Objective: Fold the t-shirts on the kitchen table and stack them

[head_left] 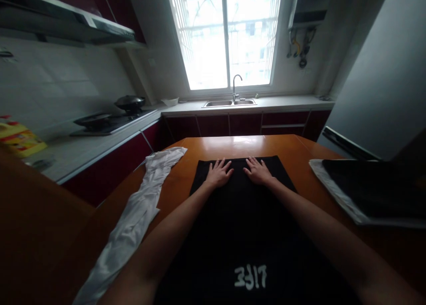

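A black garment [246, 220] with white lettering, upside down from where I stand, lies flat on the wooden table [233, 144]. Near its far edge my left hand [219, 174] rests on the cloth, palm down with fingers spread. My right hand [258, 171] lies the same way a little to the right, its fingers also apart. Neither hand grips the fabric. The near part of the garment runs down out of the picture, so its full shape is hidden.
Left of the garment a crumpled white cloth [146, 198] stretches along the table. A stack of folded black and white cloth [369, 189] lies at the right. Beyond the table are a sink [218, 103], a stove with a lidded pan [129, 103] and a fridge [376, 83].
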Available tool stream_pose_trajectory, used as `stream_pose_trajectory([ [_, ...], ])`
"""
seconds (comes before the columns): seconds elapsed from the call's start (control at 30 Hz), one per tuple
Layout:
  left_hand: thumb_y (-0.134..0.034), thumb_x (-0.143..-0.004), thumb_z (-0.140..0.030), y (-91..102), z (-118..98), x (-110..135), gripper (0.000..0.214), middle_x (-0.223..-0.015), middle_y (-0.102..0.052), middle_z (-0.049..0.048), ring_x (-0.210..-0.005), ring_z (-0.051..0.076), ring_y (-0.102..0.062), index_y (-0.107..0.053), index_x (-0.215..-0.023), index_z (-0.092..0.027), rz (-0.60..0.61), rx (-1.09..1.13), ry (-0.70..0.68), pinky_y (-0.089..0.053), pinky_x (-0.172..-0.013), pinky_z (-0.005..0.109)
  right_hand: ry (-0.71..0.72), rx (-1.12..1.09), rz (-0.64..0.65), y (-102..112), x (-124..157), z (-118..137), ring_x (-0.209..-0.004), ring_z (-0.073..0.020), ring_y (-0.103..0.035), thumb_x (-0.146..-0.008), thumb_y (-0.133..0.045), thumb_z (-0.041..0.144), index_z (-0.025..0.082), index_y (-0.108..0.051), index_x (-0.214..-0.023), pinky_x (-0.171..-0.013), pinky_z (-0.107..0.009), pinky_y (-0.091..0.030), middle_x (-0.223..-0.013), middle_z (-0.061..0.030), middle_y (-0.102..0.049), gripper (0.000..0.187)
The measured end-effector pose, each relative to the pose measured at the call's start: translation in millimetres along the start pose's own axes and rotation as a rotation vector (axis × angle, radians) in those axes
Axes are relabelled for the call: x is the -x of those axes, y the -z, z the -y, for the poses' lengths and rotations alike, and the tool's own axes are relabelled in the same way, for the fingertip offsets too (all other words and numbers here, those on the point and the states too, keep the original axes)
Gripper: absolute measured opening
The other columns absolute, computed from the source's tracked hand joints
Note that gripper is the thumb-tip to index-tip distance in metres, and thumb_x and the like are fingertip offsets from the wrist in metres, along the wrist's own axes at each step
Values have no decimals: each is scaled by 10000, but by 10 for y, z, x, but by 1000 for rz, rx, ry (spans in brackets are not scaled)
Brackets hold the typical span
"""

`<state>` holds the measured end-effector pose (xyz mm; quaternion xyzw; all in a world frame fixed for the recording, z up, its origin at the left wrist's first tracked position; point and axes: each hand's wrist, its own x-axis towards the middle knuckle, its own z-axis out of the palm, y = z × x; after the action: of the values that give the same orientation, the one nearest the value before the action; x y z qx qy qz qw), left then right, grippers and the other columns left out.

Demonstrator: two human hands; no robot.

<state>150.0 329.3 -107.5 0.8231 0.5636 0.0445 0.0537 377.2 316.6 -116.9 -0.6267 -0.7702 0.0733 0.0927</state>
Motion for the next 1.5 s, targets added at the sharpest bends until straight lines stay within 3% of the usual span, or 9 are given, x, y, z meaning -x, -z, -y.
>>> stream_pose_trajectory([
  [0.17, -164, -994, -654, 128, 677, -24, 717, -1683, -179, 84, -1551, 329, -128, -275, -1600, -288, -10, -42, 201, -120, -1210, 626, -223, 27, -46, 147, 34, -752, -1548, -246, -139, -1038, -290, 524, 102, -277, -1591, -1230, -503, -77, -1666, -156, -183, 695],
  [0.27, -162, -1003, -627, 244, 783, -58, 705, -1684, -165, 97, -1551, 337, -119, -290, -1596, -269, 4, -59, 270, -116, -1194, 664, -295, 34, -69, 277, 49, -914, -1542, -288, -149, -1052, -267, 485, 39, -278, -1575, -1208, -552, -90, -1652, -219, -180, 688],
  [0.43, -192, -1033, -522, 307, 166, 106, 654, -1680, -185, 100, -1555, 319, -109, -292, -1596, -203, -109, -94, 82, -114, -1214, 628, -236, 66, -145, 364, 194, -386, -1553, -261, -83, -1051, -272, 402, 28, -249, -1580, -1216, -562, -18, -1666, -202, -138, 648],
  [0.63, -216, -1041, -504, -31, -649, 894, 623, -1682, -180, 60, -1555, 295, -127, -275, -1601, -239, -26, -54, -185, -163, -1218, 598, 55, -11, -23, 40, 956, 476, -1550, -251, -134, -1024, -288, 395, 128, -299, -1585, -1223, -565, -111, -1672, -124, -187, 622],
  [0.77, -216, -1021, -601, -76, -474, 1236, 668, -1685, -151, 38, -1557, 299, -112, -268, -1602, -276, 17, -41, -113, -134, -1224, 594, 19, 10, 2, -24, 1305, 318, -1551, -245, -129, -1026, -261, 477, 147, -298, -1589, -1229, -546, -90, -1673, -113, -191, 654],
  [0.9, -205, -1028, -568, 192, 10, 1380, 675, -1680, -152, 99, -1554, 306, -115, -275, -1599, -216, 33, -56, 111, -150, -1219, 582, -155, 54, 9, 215, 1411, -241, -1549, -259, -137, -1030, -237, 490, 121, -292, -1588, -1228, -539, -102, -1672, -136, -191, 671],
  [1.0, -216, -1036, -520, 366, 51, 1497, 668, -1672, -163, 149, -1555, 311, -107, -297, -1586, -150, 21, -68, 152, -134, -1219, 584, -224, 90, -51, 376, 1502, -348, -1545, -283, -143, -1034, -259, 421, 73, -328, -1564, -1223, -561, -80, -1660, -178, -205, 638],
  [1.27, -235, -1040, -522, 89, -902, 2136, 635, -1684, -147, 86, -1558, 301, -86, -234, -1610, -241, 111, 15, -208, -148, -1217, 589, 96, -27, 22, 110, 2246, 852, -1552, -257, -120, -1033, -309, 380, 149, -300, -1585, -1220, -564, -103, -1676, -135, -169, 598],
  [1.5, -255, -1032, -598, 4, -948, 3095, 674, -1685, -130, 83, -1560, 293, -67, -216, -1613, -260, 116, 15, -305, -110, -1223, 589, 122, -62, 32, 29, 3158, 980, -1548, -284, -143, -1027, -317, 416, 119, -326, -1574, -1211, -596, -133, -1664, -149, -198, 623],
])
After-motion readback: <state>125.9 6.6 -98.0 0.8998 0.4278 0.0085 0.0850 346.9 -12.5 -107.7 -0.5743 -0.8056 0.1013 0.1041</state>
